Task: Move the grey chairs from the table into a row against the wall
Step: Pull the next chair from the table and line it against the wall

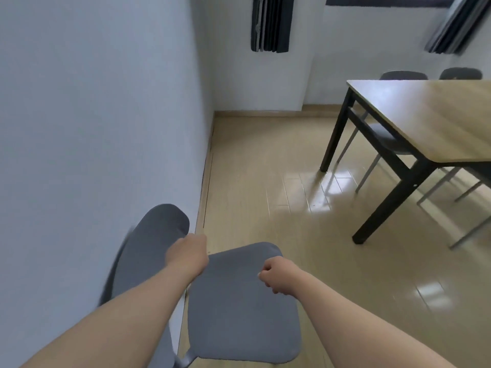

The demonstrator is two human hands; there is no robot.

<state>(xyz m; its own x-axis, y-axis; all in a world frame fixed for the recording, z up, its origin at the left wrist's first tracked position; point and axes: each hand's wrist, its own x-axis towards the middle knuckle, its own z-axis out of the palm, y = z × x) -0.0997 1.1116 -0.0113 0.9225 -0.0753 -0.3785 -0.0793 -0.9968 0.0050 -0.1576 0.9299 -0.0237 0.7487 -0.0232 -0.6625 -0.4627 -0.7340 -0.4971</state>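
The wall (93, 115) runs down my left side, and the chair (239, 309) I am placing stands at its foot, backrest (151, 248) toward the wall and seat toward the open floor (265, 168). The backrest looks blurred, so I take it the chair is not settled. Whether it touches the wall I cannot tell.

My left hand (187, 254) is closed over the near edge of the backrest. The risk here is knocking or scraping the backrest on the wall if I push too hard, or trapping my knuckles between the two.

My right hand (275, 277) is curled into a loose fist over the right edge of the seat. I cannot tell whether it grips the seat or only rests there. If it holds nothing, the chair hangs on one hand and may swing or tip. It may also end up skewed to the wall, which would spoil the row.

Ahead, the floor along the wall is bare up to the far corner, so nothing blocks the row. The floor is glossy, so the legs could slide.

To the right stands the bench (425, 115) on black legs, with more grey chairs tucked round it: two backs (403, 75) beyond its far edge and a seat (382, 139) underneath. Their thin metal legs splay near the bench legs and could catch when I pull them out.
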